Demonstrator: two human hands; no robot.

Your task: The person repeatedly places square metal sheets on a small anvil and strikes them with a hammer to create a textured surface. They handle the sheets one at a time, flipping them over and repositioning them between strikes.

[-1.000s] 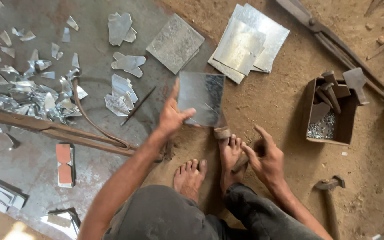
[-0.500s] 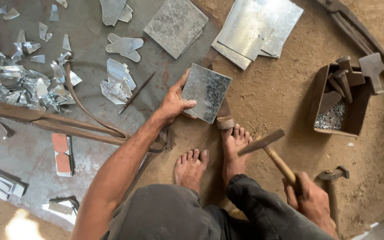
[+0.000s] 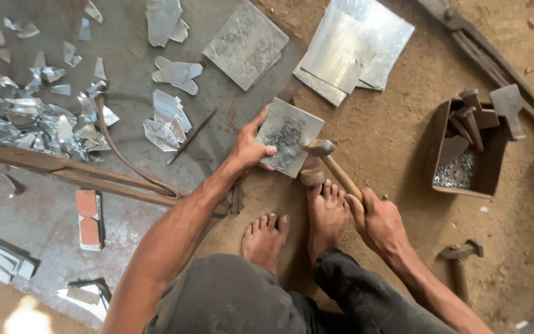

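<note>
Both busy — left hand (image 3: 250, 148) grips metal sheet (image 3: 288, 136), right hand (image 3: 378, 221) the hammer (image 3: 332, 166) — stake beneath hidden

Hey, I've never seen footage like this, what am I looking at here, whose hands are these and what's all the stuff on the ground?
There is no machine here: a camera worn on a person's head looks straight down at their own two bare hands and bare feet. The left hand grips the edge of a small square metal sheet, steadying it. The right hand holds a wooden-handled hammer, its head at the sheet's right edge. On the earth floor lie a stack of bigger metal sheets, shiny metal offcuts on a grey plate, a brown box of tools, and a second hammer at lower right.
</note>
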